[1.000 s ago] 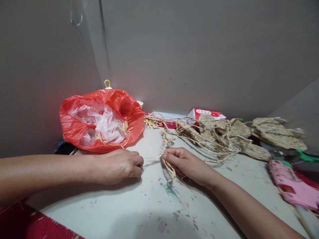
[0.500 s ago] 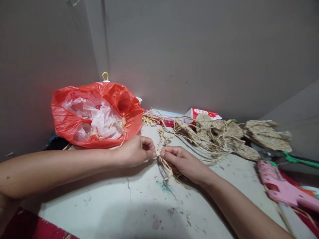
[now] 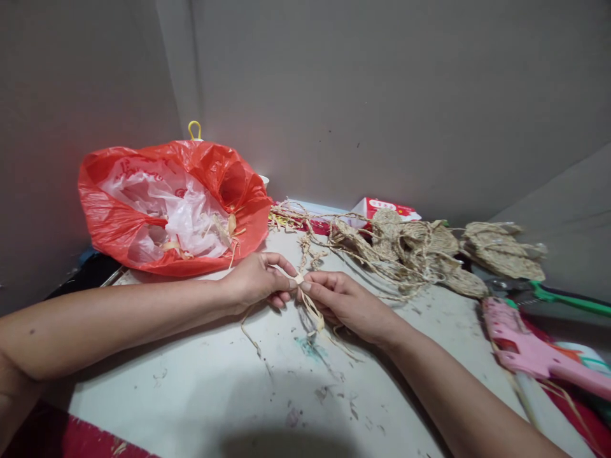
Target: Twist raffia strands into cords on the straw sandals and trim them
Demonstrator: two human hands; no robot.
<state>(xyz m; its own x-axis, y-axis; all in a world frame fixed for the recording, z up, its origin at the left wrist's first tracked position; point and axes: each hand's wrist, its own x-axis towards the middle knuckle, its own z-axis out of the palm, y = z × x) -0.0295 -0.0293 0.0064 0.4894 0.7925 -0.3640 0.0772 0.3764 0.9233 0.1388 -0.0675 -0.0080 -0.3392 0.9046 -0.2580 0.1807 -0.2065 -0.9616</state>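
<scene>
A braided straw cord (image 3: 305,249) runs from the back of the white table toward me, and loose straw strands (image 3: 312,313) spread from its near end. My left hand (image 3: 262,280) pinches the straw at the junction, thumb against forefinger, with a thin strand trailing below its fingers. From the other side my right hand (image 3: 341,302) grips the same spot, its thumb pressed on the straw. The fingertips of both hands nearly meet there. My right fingers partly cover the strands behind them.
A red plastic bag (image 3: 100,203) holding white plastic and straw scraps stands at the back left. Woven straw pieces with cords (image 3: 429,245) lie at the back right, beside a red-and-white box (image 3: 391,208). Green-handled pliers (image 3: 568,299) and a pink glue gun (image 3: 520,337) lie at right.
My left hand has shifted its fingers around the junction, and a strand now hangs below it. My right hand keeps its pinch. The whole view has shifted slightly.
</scene>
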